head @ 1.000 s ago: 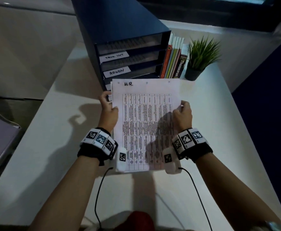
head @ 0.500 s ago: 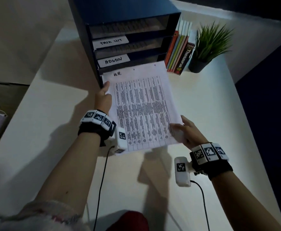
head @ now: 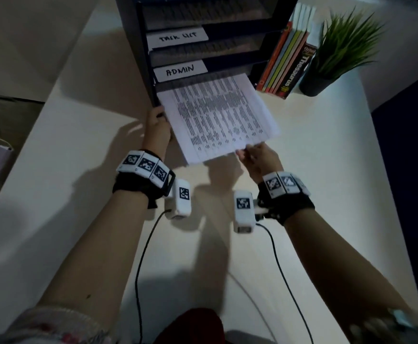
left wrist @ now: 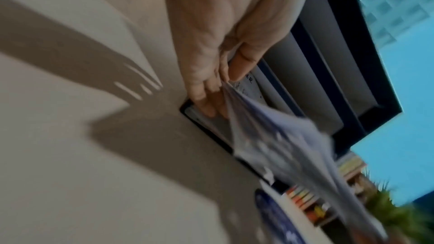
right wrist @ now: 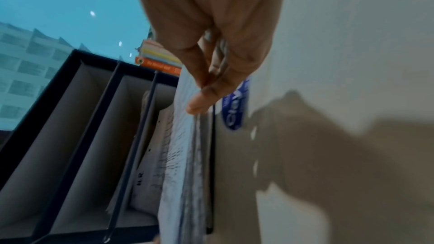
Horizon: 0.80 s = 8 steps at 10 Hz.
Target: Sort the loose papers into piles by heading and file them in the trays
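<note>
Sheaf fed into the lowest tray

The papers (head: 217, 120) are pinched at the near edge by the right hand (head: 257, 160) and at the left edge by the left hand (head: 157, 125); their far end is already inside the bottom slot of the tray unit (head: 150, 78), below the ADMIN label (head: 180, 70). The sheaf is best kept flat and square, then pushed evenly.

paper stack (head: 217, 120) now half inside the bottom tray (head: 203, 81), H.R. heading hidden, right hand (head: 257, 160) at its near edge

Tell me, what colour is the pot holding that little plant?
The pot looks black or very dark; the head view shows it best.
</note>
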Tool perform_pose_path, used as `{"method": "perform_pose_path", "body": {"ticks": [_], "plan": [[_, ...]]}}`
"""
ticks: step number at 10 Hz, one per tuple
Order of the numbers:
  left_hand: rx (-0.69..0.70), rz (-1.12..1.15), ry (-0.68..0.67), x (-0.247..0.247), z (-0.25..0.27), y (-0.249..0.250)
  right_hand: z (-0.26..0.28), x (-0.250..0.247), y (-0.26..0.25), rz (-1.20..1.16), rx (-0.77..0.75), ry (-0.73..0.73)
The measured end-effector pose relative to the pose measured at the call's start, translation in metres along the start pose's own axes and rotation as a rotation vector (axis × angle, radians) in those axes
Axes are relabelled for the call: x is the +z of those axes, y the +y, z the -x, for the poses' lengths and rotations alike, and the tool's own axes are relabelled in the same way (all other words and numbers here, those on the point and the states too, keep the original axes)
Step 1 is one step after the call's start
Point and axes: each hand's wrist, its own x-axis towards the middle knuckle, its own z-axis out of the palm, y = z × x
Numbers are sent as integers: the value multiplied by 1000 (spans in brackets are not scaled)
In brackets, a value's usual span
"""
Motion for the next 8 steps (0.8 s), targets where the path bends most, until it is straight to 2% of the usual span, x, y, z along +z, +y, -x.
{"method": "perform_pose_path", "body": {"ticks": [1,2,3,4,5,6,7,8], "plan": [[45,-347,-28,-9,10,-16,-24,29,-20,-12,49,-83],[94,-900,-202,-21,19,-35,-47,59,-44,428,-131,-19],[82,-1227,-304,-29,26,-45,-53,84,-55,761,-233,-20],[50,-1323,-379,-30,32,-45,-66,106,-59,796,-277,-41],[53,-1329,-381,-30,35,-41,-85,114,-46,885,-297,-148],[33,-1367,-386,-30,36,-42,-84,115,-50,838,-226,-360],[45,-1385,-373,-31,42,-40,-59,106,-55,634,-284,-201],[39,-1339,-363,-34,56,-45,-38,71,-33,840,-221,-139]]}}
